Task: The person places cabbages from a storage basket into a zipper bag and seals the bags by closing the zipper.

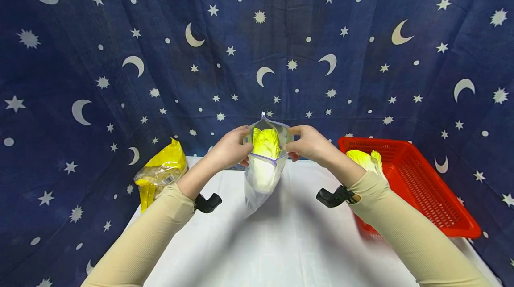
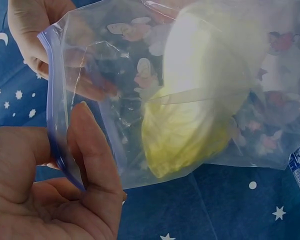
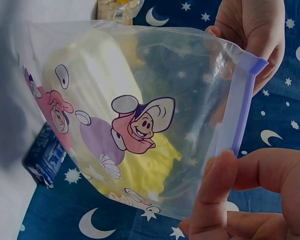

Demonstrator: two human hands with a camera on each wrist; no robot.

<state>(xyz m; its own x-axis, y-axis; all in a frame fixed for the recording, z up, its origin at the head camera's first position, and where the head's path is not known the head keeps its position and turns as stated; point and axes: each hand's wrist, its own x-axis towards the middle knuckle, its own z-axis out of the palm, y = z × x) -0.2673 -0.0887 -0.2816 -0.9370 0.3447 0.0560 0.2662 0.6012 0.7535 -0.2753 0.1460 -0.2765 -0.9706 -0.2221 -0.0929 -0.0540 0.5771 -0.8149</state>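
Between my two hands hangs a clear zip bag (image 1: 261,184) with a purple zip edge and printed cartoon figures, its mouth spread wide. Inside it sits a napa cabbage (image 1: 266,144), yellow leaves toward the opening and pale stem below. My left hand (image 1: 230,147) pinches the left side of the bag's rim between thumb and fingers. On the opposite side, my right hand (image 1: 309,144) pinches the rim the same way. The right wrist view shows the thumb and fingers of the right hand (image 3: 250,195) at the purple zip strip (image 3: 242,110).
A red plastic basket (image 1: 425,180) stands at the right, holding another napa cabbage (image 1: 367,162). At the left lies a yellow and clear package (image 1: 162,171). A blue printed box (image 3: 46,155) lies behind the bag. A white cloth (image 1: 289,242) covers the table; a star-patterned curtain (image 1: 241,77) hangs behind.
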